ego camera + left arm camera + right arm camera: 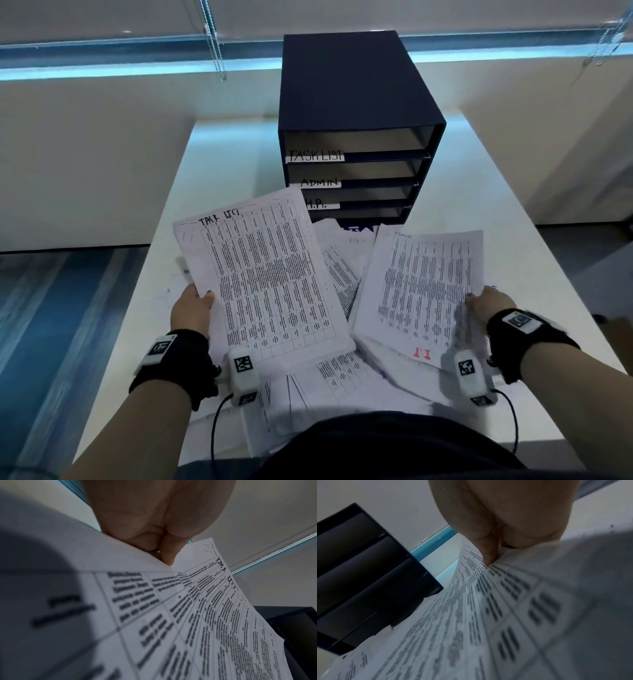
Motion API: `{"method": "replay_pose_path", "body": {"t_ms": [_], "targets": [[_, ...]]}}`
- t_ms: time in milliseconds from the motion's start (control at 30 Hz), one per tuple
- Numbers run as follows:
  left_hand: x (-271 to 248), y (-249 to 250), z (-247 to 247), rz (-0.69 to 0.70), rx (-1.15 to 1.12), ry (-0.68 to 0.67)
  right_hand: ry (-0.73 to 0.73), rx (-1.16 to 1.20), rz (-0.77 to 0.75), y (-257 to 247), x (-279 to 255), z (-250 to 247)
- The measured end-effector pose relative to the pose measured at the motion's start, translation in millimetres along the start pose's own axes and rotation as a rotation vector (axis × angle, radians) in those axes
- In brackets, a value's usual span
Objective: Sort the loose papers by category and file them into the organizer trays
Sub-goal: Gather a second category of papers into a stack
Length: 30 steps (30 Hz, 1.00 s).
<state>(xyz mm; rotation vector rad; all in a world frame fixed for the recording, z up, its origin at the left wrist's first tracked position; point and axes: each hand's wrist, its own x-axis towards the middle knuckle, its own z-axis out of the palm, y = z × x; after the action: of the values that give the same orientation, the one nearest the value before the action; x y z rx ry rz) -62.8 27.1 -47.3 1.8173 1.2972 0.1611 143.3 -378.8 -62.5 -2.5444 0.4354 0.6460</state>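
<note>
My left hand [197,305] pinches the left edge of a printed table sheet headed "TASK LIST" [267,274], lifted above the desk; its thumb [167,555] lies on top of the same task-list sheet [197,608]. My right hand [486,301] pinches the right edge of another printed sheet [424,284] with small handwriting at its top; its thumb [489,557] presses on that paper [471,622]. A dark navy organizer [346,85] with several trays labelled "TASK LIST", "ADMIN" and "H.R." stands behind the sheets. Its lowest label is hidden by paper.
Loose printed papers [342,377] lie in a heap on the white desk [496,205] between me and the organizer, one marked "I.T" in red [422,353]. Desk edges run left and right, with blue carpet [51,325] beyond on the left. A window blind and cords hang behind.
</note>
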Motion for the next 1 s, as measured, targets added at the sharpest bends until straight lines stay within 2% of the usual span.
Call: {"method": "replay_pose_path", "body": {"t_ms": [67, 133, 200, 300, 333, 367, 400, 467, 500, 567, 667, 733, 800, 900, 1000], "targets": [[-1.3, 1.0, -0.1, -0.005, -0.02, -0.005, -0.003, -0.03, -0.023, -0.8, 2.6, -0.8], [-3.5, 3.5, 0.1, -0.006, -0.038, -0.013, -0.001, 0.039, 0.005, -3.5, 3.7, -0.3], [-6.1, 6.3, 1.4, 0.004, -0.049, -0.027, 0.073, 0.122, -0.012, -9.9, -1.5, -1.0], [-12.7, 15.3, 5.3, 0.024, -0.094, -0.068, 0.218, 0.086, -0.211, -26.0, -15.9, -6.3], [-14.4, 18.2, 7.3, 0.032, -0.111, -0.082, 0.205, 0.095, -0.296, -34.0, -23.8, -6.9], [-17.6, 23.1, 9.0, 0.031, -0.133, -0.095, 0.126, 0.141, -0.36, -43.3, -34.5, -7.8], [-19.4, 27.4, 11.1, 0.034, -0.156, -0.112, -0.018, 0.222, -0.397, -52.3, -46.5, -7.9], [-24.8, 38.0, 16.5, 0.027, -0.213, -0.155, -0.423, 0.46, -0.413, -69.4, -72.4, -7.8], [-28.0, 43.7, 19.1, 0.026, -0.238, -0.182, -0.574, 0.541, -0.41, -76.5, -83.8, -8.5], [-33.1, 55.7, 24.9, 0.073, -0.242, -0.234, -0.684, 0.598, -0.436, -82.2, -92.5, -4.1], [-40.8, 76.2, 29.5, 0.149, -0.223, -0.244, -0.6, 0.49, -0.537, -78.7, -93.3, 6.0], [-45.8, 90.0, 31.0, 0.186, -0.273, -0.272, -0.534, 0.533, -0.558, -74.3, -90.6, 7.8], [-50.8, 102.8, 32.4, 0.205, -0.318, -0.322, -0.498, 0.658, -0.509, -72.1, -87.4, 3.0], [-59.1, 117.3, 35.1, 0.14, -0.505, -0.461, -0.455, 0.778, -0.438, -78.8, -85.8, -8.1], [-67.7, 120.3, 38.4, 0.084, -0.552, -0.603, -0.375, 0.868, -0.383, -89.0, -74.8, -17.6]]}}
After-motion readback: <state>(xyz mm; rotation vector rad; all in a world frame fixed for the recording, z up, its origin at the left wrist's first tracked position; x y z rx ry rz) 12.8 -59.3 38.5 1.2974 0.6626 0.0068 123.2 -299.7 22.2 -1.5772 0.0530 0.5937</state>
